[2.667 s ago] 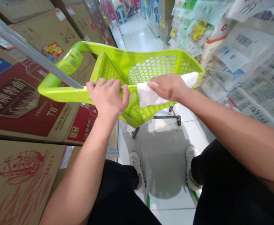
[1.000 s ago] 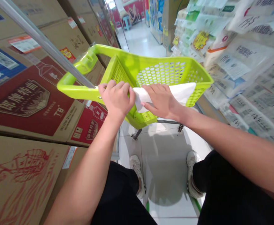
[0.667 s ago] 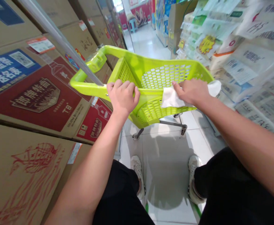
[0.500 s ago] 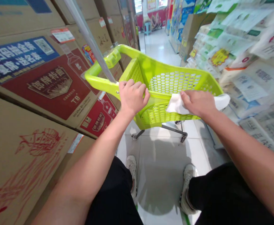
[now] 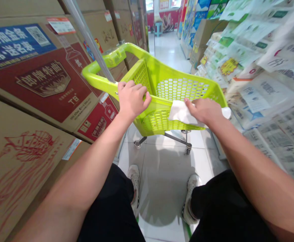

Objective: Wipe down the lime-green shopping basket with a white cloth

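Note:
A lime-green plastic shopping cart [image 5: 179,89] stands tilted in front of me in a store aisle. My left hand [image 5: 132,99] is closed round the cart's near rim, close to where a grey metal pole [image 5: 88,33] meets it. My right hand [image 5: 204,110] lies flat, fingers stretched out, pressing a white cloth [image 5: 181,112] against the rim further right. The cloth's other end shows behind my wrist. The cart basket looks empty inside.
Stacked cardboard cartons [image 5: 41,80] with red and blue labels line the left side. Packaged goods in pale wrappers [image 5: 260,67] fill the right shelves. My two shoes [image 5: 134,181] stand on the white tile floor [image 5: 162,174]. The aisle runs ahead to a blue stool [image 5: 158,28].
My right hand slid the cloth from beside my left hand to the right along the rim, then a little back left. My left hand kept its grip. The view swung left.

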Action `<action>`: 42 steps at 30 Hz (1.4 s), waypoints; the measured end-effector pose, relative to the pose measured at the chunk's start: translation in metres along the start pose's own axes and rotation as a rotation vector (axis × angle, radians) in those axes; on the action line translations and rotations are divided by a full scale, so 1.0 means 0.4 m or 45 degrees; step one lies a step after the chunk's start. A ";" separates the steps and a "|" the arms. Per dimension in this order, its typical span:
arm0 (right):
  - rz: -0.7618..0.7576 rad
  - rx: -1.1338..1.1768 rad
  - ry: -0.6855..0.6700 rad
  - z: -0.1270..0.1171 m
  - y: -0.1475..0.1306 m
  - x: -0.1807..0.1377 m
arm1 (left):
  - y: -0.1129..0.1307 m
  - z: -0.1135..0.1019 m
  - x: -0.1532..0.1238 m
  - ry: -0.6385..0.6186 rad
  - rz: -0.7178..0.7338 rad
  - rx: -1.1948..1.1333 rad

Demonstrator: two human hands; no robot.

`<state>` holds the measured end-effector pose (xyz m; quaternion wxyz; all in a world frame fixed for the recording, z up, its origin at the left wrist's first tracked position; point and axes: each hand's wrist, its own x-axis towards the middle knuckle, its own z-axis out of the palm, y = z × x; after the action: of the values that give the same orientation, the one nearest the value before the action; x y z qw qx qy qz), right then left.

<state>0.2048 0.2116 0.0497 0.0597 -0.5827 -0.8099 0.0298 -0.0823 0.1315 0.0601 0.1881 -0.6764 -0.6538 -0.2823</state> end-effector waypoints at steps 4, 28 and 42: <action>-0.011 0.007 0.125 0.022 -0.002 0.007 | 0.008 0.009 0.011 0.036 -0.017 0.026; -0.512 -0.037 -0.479 -0.034 0.079 -0.082 | -0.071 -0.014 0.022 0.157 -0.270 -0.188; -0.531 0.244 -0.249 -0.042 -0.040 -0.152 | 0.003 0.102 0.035 0.155 -0.506 -0.387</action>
<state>0.2110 0.1488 0.0646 0.0407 -0.3891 -0.9080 0.1497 -0.0756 0.1680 0.0377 0.0643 -0.5368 -0.7114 -0.4491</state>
